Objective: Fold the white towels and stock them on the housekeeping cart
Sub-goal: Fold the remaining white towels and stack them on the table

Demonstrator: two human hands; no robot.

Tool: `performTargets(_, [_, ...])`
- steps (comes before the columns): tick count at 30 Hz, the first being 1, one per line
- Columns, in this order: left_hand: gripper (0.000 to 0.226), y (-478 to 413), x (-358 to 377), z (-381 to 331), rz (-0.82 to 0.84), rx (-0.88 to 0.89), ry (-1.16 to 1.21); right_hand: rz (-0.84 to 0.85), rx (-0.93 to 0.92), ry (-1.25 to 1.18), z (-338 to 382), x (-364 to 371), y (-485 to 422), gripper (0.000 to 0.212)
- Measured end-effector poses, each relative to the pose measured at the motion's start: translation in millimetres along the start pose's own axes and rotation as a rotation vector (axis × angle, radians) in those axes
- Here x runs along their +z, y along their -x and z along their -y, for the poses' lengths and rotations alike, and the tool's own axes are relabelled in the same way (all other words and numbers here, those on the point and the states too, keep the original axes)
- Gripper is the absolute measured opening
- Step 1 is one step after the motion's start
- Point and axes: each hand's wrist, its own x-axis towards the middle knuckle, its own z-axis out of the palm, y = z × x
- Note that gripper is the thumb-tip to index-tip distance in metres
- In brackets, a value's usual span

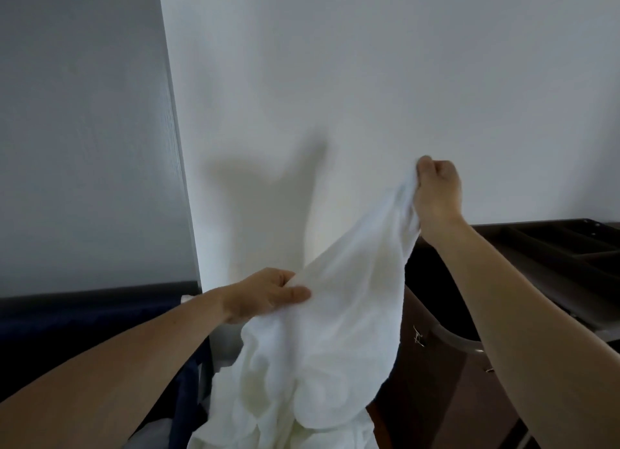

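- Our right hand, raised highest, pinches one corner of the white towel in curled fingers.
- Our left hand, lower, grips the towel's edge between thumb and fingers.
- The towel hangs between them, draping down before the white wall.
- The dark cart stands at right.

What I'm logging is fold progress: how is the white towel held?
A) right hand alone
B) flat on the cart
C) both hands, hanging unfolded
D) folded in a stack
C: the left hand and right hand each pinch the white towel, which hangs bunched.
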Motion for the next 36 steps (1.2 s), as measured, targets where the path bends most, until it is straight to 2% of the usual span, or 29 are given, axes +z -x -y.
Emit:
performTargets(1, [0.032, 1.2, -5.0, 2.1, -0.078, -0.004, 0.028, 0.034, -0.019, 0.045, -2.9, -1.2, 0.1, 0.03])
performTargets(3, [0.026, 1.9, -15.9, -2.7, -0.231, 0.006, 0.048, 0.214, -0.029, 0.207, -11.2, 0.5, 10.5, 0.027])
performTargets(5, [0.025, -1.1, -22.0, -18.7, -0.297, 0.069, -0.133, 0.492, -0.005, 0.246, -18.0, 8.9, 30.1, 0.017])
performTargets(8, [0.028, -6.9, -18.0, -55.4, -0.226, 0.216, -0.506, 0.871, 0.178, -0.09, -16.2, 25.8, 66.5, 0.028])
performTargets(10, [0.023, -6.7, -18.3, -72.0, -0.137, 0.232, -0.55, 1.024, 0.237, -0.139, -17.5, 32.2, 81.9, 0.012])
performTargets(12, [0.007, -1.4, -25.0, -71.4, -0.076, 0.181, -0.399, 1.01, 0.225, -0.05, -18.1, 32.9, 83.0, 0.026])
performTargets(15, [0.022, 2.3, -28.8, -45.8, -0.083, 0.108, -0.374, 0.788, 0.086, 0.093, -14.3, 31.0, 65.4, 0.03])
performTargets(17, [0.019, 2.0, -26.7, -22.2, -0.159, 0.087, -0.321, 0.586, 0.022, 0.075, -9.6, 27.3, 45.9, 0.029])
performTargets(20, [0.027, 6.7, -39.0, 5.2, -0.35, 0.033, -0.29, 0.26, 0.004, 0.066, -8.0, 13.8, 17.6, 0.025])
performTargets(23, [0.038, 15.5, -52.8, 18.4, -0.387, -0.018, -0.252, 0.106, -0.011, 0.211, -19.6, 1.5, 7.9, 0.022])
performTargets(24, [0.04, 16.5, -52.9, 15.5, -0.378, -0.005, -0.275, 0.127, -0.014, 0.251, -22.3, 3.1, 11.8, 0.022])
performTargets(26, [0.036, 13.1, -44.9, -2.6, -0.366, 0.068, -0.317, 0.281, -0.028, 0.293, -24.7, 15.5, 31.1, 0.022])
performTargets(28, [0.035, 2.8, -32.3, -29.6, -0.362, 0.169, -0.328, 0.522, -0.006, 0.165, -23.8, 32.9, 61.5, 0.018])
performTargets(31, [0.04, -10.5, -21.8, -61.8, -0.429, 0.266, -0.29, 0.797, 0.183, -0.107, -19.9, 48.8, 102.6, 0.016])
performTargets(33, [0.039, -14.3, -22.4, -67.9, -0.489, 0.325, -0.267, 0.892, 0.284, -0.164, -20.3, 51.6, 113.8, 0.017])
performTargets(36, [0.038, -11.9, -19.9, -62.4, -0.511, 0.318, -0.342, 0.898, 0.313, -0.2, -15.0, 51.5, 113.8, 0.019])
